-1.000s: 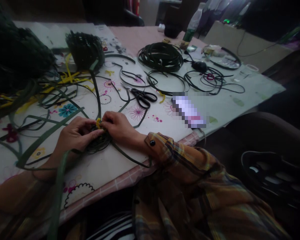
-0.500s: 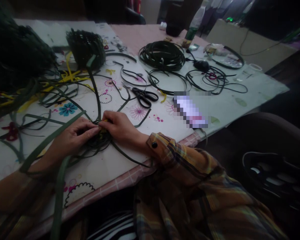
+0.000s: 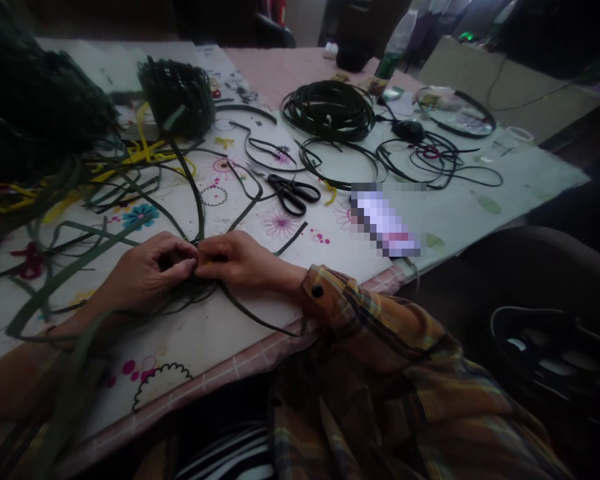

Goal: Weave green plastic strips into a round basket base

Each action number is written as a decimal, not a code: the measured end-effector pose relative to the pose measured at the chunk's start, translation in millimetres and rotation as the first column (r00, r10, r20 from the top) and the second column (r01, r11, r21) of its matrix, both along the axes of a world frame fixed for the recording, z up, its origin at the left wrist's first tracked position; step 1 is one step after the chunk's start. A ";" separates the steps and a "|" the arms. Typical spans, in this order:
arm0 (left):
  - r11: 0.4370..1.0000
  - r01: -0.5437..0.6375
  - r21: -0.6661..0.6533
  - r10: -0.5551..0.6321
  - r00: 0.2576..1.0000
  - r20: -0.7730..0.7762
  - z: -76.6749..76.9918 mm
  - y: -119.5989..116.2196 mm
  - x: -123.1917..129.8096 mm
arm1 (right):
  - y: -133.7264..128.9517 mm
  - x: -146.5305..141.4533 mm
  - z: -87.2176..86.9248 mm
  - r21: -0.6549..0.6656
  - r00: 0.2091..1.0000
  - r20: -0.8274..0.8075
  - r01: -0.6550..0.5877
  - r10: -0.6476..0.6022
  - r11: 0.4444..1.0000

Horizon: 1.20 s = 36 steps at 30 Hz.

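Observation:
Both of my hands meet over a bundle of dark green flat strips [image 3: 200, 291] on the patterned white tablecloth. My left hand [image 3: 153, 267] is closed in a pinch, thumb against fingers, at the centre of the strips. Close against it, my right hand [image 3: 235, 260] is curled over the same centre, with a bit of yellow strip just showing under its fingers. Long green strips [image 3: 70, 267] fan out from there, some passing over my left forearm. The woven centre itself is mostly hidden by my fingers.
Black-handled scissors [image 3: 293, 193] lie beyond my right hand, a blurred-out phone [image 3: 386, 221] farther right. Coiled green strip [image 3: 329, 110] and a bottle [image 3: 395, 53] stand toward the back. A woven green basket-like piece [image 3: 177, 97] and yellow strips [image 3: 147, 152] are at the left.
My fingers have shifted at the centre; the right hand now covers more of the yellow part. The loose strips by my left forearm have swung left and blurred.

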<state>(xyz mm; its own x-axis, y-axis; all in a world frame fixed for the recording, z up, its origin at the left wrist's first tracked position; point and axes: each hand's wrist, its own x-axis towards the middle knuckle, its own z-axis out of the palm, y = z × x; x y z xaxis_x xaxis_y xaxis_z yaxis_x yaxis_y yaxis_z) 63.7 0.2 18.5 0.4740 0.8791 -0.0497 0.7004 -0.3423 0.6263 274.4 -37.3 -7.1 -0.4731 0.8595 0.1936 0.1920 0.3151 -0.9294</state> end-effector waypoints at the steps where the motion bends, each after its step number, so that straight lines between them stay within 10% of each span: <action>1: 1.000 0.008 0.001 -0.008 1.000 0.006 0.4 0.0 -0.7 | 1.3 1.3 0.0 0.008 0.999 -0.001 -0.049 0.049 0.999; 12: 0.989 0.144 0.030 -0.147 0.965 0.219 -10.0 -3.5 -8.2 | 11.2 5.3 -6.8 -0.023 0.993 -0.102 -0.068 0.065 0.997; 21: 0.992 0.120 0.039 -0.126 0.928 0.351 -9.8 -15.2 -6.2 | 9.2 9.6 0.8 0.102 0.986 0.147 -0.094 0.079 0.990; 36: 0.965 0.261 -0.009 -0.229 0.864 0.449 -18.5 0.7 -13.7 | 0.7 -6.0 -7.9 0.252 0.908 0.345 0.153 -0.236 0.956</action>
